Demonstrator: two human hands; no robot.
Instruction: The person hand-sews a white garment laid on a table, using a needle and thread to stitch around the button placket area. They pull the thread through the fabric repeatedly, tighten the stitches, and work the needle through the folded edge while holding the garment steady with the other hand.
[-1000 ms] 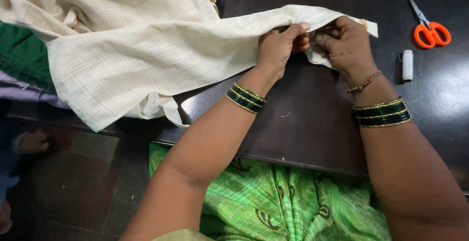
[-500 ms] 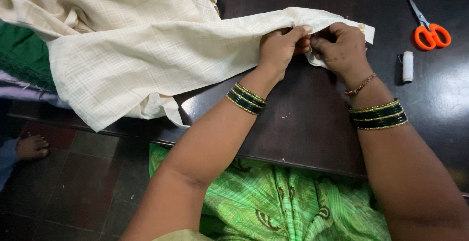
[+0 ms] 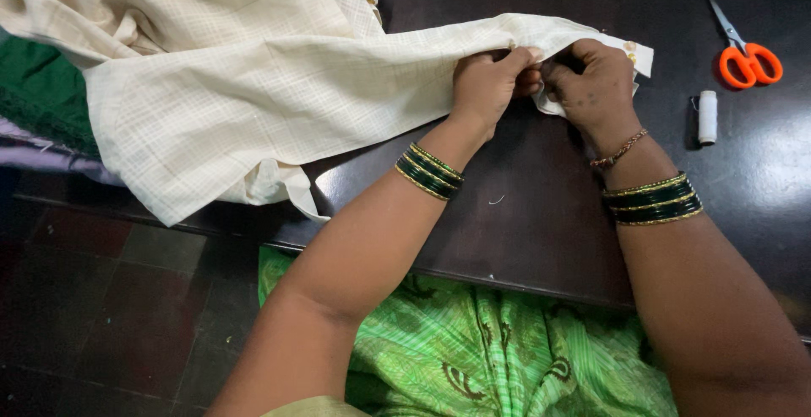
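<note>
Cream checked garment (image 3: 253, 87) lies spread on dark counter (image 3: 541, 214), its narrow end pinched closed by left hand (image 3: 486, 87) and right hand (image 3: 591, 87), apparently mid hand-stitch; next calls for steady tension.

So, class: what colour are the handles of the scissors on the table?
Orange, clearest in the head view: scissors, beside the white thread spool.

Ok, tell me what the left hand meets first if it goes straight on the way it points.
The cream cloth it already pinches; the left hand points up and right, towards the right hand.
</note>
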